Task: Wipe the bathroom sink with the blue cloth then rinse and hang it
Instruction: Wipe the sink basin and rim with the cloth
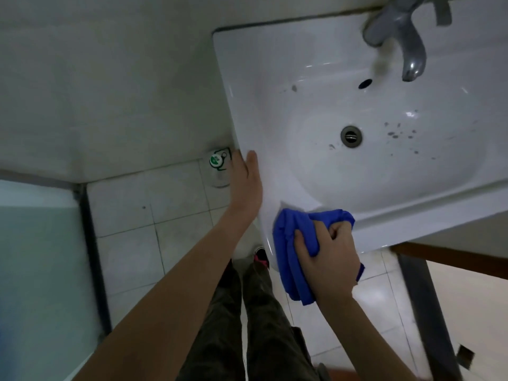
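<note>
The cloth (291, 243) is bunched in the right hand (327, 259), fingers curled round it, and is pressed on the sink (275, 64) rim at 7 o'clock of the drain (351, 136). The left hand (247, 182) is laid flat on the rim at 9 o'clock, fingers straight, nothing held. With so tight a wad, the dark specks (398, 130) at 3 o'clock could be missed or smeared. The tap (406, 50) at 1 o'clock may be knocked; a bottle (218, 160) is seen on the floor by the left hand.

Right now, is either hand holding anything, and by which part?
The right hand grips the blue cloth by its bunched middle, on the sink rim. The left hand holds nothing, lying flat against the rim.
</note>
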Motion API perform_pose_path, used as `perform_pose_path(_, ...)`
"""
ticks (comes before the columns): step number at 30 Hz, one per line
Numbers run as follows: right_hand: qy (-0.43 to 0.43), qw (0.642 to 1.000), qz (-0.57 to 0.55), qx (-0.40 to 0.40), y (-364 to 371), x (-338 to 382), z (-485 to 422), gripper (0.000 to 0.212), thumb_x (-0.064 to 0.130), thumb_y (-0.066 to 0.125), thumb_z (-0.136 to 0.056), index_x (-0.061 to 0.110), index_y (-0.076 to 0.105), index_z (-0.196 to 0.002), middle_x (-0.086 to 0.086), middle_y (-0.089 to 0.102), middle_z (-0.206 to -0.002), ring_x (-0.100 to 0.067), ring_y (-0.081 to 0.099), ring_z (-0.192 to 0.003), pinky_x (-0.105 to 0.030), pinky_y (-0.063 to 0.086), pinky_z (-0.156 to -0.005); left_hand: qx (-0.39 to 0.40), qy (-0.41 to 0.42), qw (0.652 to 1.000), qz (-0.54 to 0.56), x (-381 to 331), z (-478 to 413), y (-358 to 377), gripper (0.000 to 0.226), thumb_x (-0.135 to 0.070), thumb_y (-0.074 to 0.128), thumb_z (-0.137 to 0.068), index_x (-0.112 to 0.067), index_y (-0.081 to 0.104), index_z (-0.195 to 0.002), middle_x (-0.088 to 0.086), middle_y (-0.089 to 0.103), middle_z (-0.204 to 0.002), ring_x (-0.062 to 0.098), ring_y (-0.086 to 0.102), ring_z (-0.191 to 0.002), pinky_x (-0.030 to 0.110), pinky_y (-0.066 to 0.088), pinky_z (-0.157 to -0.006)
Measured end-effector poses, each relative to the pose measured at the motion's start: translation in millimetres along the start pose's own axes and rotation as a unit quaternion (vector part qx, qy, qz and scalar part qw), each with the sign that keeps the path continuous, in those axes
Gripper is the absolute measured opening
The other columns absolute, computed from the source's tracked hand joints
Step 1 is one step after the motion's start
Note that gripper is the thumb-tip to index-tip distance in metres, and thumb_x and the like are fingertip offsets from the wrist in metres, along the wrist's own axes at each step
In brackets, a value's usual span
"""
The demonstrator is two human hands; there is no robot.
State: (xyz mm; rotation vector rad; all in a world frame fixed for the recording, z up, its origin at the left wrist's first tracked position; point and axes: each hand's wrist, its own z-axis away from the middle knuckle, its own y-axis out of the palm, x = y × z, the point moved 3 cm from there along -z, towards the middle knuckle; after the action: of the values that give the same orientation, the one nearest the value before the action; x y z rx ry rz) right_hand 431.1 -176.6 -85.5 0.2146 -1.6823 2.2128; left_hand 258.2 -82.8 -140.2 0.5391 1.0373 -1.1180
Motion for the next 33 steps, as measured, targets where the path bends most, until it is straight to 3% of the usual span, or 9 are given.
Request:
perform_pose_path(6, -0.154, 0.988, 0.021, -0.002, 13, 34, -94, 0.03, 0.03, 0.057, -0.092, 0.008, 0.053, -0.112, -0.019, 0.046, -0.103, -0.024, 0.047, -0.064, -0.031, 0.046, -0.05, -0.008, 0.073, 0.997, -0.015, -2, 1, 1, 0.048, -0.036, 0.035, -0.1, -0.011, 0.036, -0.14, 0.006, 0.044, -0.138, 0.019, 0.045, -0.126, 0.042, 0.035, -0.111)
perform_pose_path(8, -0.211, 0.976, 0.033, 0.044, 7, 21, -95, 0.033, 0.029, 0.058, -0.091, 0.011, 0.052, -0.118, -0.016, 0.045, -0.102, -0.023, 0.049, -0.065, -0.03, 0.046, -0.05, 0.002, 0.115, 0.993, -0.034, -8, 1, -1, 0.052, -0.029, 0.036, -0.102, -0.018, 0.021, -0.15, -0.004, 0.026, -0.153, 0.004, 0.029, -0.138, 0.025, 0.022, -0.118)
perform_pose_path(11, -0.325, 0.935, 0.071, 0.119, -15, -3, -79, 0.035, 0.036, 0.054, -0.088, 0.018, 0.053, -0.118, -0.008, 0.045, -0.101, -0.013, 0.044, -0.064, -0.026, 0.041, -0.052, 0.02, 0.143, 0.986, -0.087, -12, 1, 0, 0.052, -0.019, 0.032, -0.104, -0.019, 0.014, -0.153, -0.001, 0.02, -0.157, -0.024, 0.017, -0.128, -0.001, 0.007, -0.105)
perform_pose_path(14, -0.384, 0.905, 0.085, 0.163, -10, 2, -95, 0.036, 0.026, 0.068, -0.081, 0.019, 0.053, -0.113, -0.01, 0.047, -0.1, -0.013, 0.043, -0.061, -0.027, 0.04, -0.05, 0.006, 0.135, 0.986, -0.098, -12, 2, 1, 0.051, -0.016, 0.03, -0.104, -0.018, 0.014, -0.153, 0.001, 0.021, -0.158, -0.016, 0.019, -0.128, -0.006, 0.006, -0.1)
perform_pose_path(19, -0.337, 0.931, 0.028, 0.14, 3, 11, -112, 0.039, 0.022, 0.065, -0.083, 0.014, 0.056, -0.119, -0.012, 0.044, -0.104, -0.023, 0.053, -0.069, -0.036, 0.051, -0.058, 0.002, 0.136, 0.984, -0.114, -13, 1, 1, 0.052, -0.019, 0.029, -0.104, -0.022, 0.011, -0.153, -0.004, 0.025, -0.155, 0.005, 0.027, -0.134, -0.002, 0.014, -0.104)
perform_pose_path(24, -0.206, 0.972, -0.069, 0.091, 13, 53, -163, 0.037, 0.025, 0.057, -0.092, 0.015, 0.05, -0.126, -0.014, 0.039, -0.115, -0.029, 0.054, -0.073, -0.037, 0.05, -0.07, -0.019, 0.123, 0.982, -0.138, -13, 2, 2, 0.054, -0.019, 0.029, -0.104, -0.023, 0.007, -0.153, 0.001, 0.035, -0.143, -0.017, 0.039, -0.11, -0.007, 0.021, -0.094)
perform_pose_path(27, -0.221, 0.969, -0.038, 0.103, 5, 65, -182, 0.04, 0.029, 0.058, -0.092, 0.018, 0.049, -0.129, -0.017, 0.041, -0.121, -0.025, 0.053, -0.073, -0.036, 0.05, -0.069, -0.025, 0.124, 0.98, -0.153, -15, 3, 1, 0.055, -0.021, 0.03, -0.105, -0.02, 0.004, -0.154, 0.002, 0.033, -0.145, -0.003, 0.037, -0.124, 0.0, 0.021, -0.102)
perform_pose_path(29, -0.315, 0.937, 0.032, 0.146, -6, 48, -165, 0.041, 0.029, 0.059, -0.09, 0.017, 0.05, -0.128, -0.017, 0.042, -0.12, -0.026, 0.056, -0.076, -0.039, 0.05, -0.07, -0.026, 0.127, 0.979, -0.156, -15, 4, 2, 0.056, -0.021, 0.03, -0.104, -0.018, 0.004, -0.154, -0.003, 0.032, -0.141, 0.0, 0.032, -0.126, 0.015, 0.021, -0.112)
perform_pose_path(33, -0.528, 0.799, 0.146, 0.248, -25, 2, -123, 0.036, 0.029, 0.057, -0.089, 0.019, 0.055, -0.123, -0.009, 0.046, -0.107, -0.018, 0.048, -0.074, -0.033, 0.043, -0.059, -0.022, 0.133, 0.979, -0.154, -16, 5, 2, 0.057, -0.022, 0.03, -0.105, -0.016, 0.004, -0.154, -0.014, 0.02, -0.137, -0.016, 0.019, -0.123, 0.028, 0.015, -0.119)
